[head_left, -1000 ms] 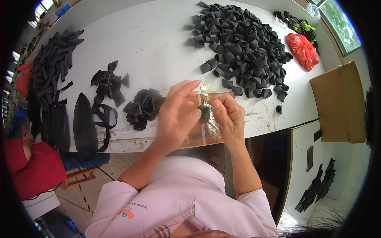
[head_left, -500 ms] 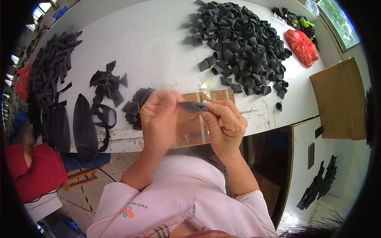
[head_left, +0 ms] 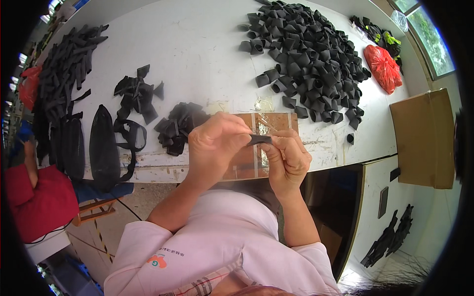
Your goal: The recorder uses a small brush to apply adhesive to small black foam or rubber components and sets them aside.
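Between my hands is a small black fabric piece (head_left: pixel 260 139), pinched at both ends and partly hidden by my fingers. My left hand (head_left: pixel 217 138) closes on its left end, my right hand (head_left: pixel 289 155) on its right end. Below them lies a brown board (head_left: pixel 242 165) with strips of clear tape, at the table's front edge. A pile of flat black pieces (head_left: pixel 180 123) sits just left of my left hand. Farther off to the right spreads a large heap of black fabric loops (head_left: pixel 316 59). One single loop (head_left: pixel 350 138) lies apart from it.
Black strips (head_left: pixel 69 59) are heaped at the far left, with long black pouches (head_left: pixel 104 148) nearer. A smaller black scrap pile (head_left: pixel 137 96) lies between. At right are a red plastic bag (head_left: pixel 382 69) and a cardboard box (head_left: pixel 422 140). A person in red (head_left: pixel 42 197) sits at left.
My left hand has moved right, closer to my right hand. The black piece shows less between my fingers and now looks flatter. The whole view has shifted slightly.
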Tool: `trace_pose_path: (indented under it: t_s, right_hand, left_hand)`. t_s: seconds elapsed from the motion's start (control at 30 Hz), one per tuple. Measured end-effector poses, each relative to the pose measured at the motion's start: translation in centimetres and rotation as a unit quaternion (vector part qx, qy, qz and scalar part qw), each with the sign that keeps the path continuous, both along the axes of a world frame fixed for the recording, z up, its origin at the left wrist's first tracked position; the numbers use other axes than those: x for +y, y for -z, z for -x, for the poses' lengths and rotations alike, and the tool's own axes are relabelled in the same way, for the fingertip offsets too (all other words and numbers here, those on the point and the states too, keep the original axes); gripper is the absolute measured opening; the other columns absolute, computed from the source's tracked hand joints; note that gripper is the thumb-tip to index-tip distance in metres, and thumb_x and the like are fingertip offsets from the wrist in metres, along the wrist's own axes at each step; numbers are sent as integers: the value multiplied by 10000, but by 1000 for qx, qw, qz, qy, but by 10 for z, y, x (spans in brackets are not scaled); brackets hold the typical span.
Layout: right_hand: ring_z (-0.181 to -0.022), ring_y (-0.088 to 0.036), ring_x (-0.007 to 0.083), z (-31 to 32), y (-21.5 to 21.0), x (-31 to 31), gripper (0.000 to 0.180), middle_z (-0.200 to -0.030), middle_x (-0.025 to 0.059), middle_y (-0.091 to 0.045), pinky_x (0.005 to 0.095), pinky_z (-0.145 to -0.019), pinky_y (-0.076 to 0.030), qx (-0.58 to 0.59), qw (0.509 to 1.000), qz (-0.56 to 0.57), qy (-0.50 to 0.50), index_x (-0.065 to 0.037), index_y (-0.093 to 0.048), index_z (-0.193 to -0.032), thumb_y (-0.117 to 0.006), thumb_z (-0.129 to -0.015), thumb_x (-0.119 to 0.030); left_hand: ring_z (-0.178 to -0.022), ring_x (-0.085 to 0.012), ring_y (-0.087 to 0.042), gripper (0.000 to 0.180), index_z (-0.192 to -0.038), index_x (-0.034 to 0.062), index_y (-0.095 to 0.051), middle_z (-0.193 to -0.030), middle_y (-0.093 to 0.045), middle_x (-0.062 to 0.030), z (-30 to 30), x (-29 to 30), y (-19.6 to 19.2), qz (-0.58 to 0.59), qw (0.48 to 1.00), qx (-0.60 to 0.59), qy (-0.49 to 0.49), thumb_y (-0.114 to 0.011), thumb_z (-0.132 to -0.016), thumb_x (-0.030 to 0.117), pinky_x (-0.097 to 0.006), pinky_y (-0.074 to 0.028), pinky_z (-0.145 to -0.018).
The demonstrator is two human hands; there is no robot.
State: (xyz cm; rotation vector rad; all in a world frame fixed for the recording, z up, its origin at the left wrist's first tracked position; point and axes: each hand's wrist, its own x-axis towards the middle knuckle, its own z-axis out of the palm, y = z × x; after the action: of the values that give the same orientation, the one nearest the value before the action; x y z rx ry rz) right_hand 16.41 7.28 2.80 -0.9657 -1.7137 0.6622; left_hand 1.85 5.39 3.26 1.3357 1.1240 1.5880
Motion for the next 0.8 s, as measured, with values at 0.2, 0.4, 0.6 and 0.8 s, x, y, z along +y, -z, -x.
trace_pose_path:
  t_s: [0.2, 0.4, 0.6, 0.8]
  right_hand:
    - [-527, -459, 85, -16, -14, 15, 51, -647, 35, -541, 193, -460, -352, 223, 940, 230, -118, -16, -564, -761, -609, -776, -35]
    - [-496, -394, 34, -20, 3, 20, 263, -585, -11, -483, 170, -456, -299, 172, 948, 256, 79, 46, -566, -893, -488, -880, -204]
    - [-505, -434, 40, 0, 40, -30, 242, -597, 0, -524, 175, -454, -339, 117, 910, 395, -44, 14, -595, -820, -513, -874, -207]
    - [-560, -511, 79, 4, 47, -35, 260, -616, 24, -552, 213, -518, -414, 43, 909, 402, -100, 36, -590, -825, -528, -863, -213]
  left_hand:
    - [-673, -56, -469, 52, -852, -15, -538, -831, -554, -54, -13, -18, 36, 53, 996, 25, -71, -554, -816, 20, -183, -391, -599]
    - [-633, -152, -503, 211, -922, 2, -516, -758, -504, -78, 8, -27, 102, 139, 928, 252, -238, -614, -747, 69, -255, -431, -575]
    - [-756, -277, -514, 267, -939, 26, -509, -814, -502, -124, 35, 10, 116, 151, 828, 453, -292, -629, -716, 110, -363, -444, -634]
    - [-494, -147, -487, 57, -741, -3, -579, -662, -523, -74, 48, 4, 115, 125, 898, 307, -290, -607, -697, 19, -265, -399, -491]
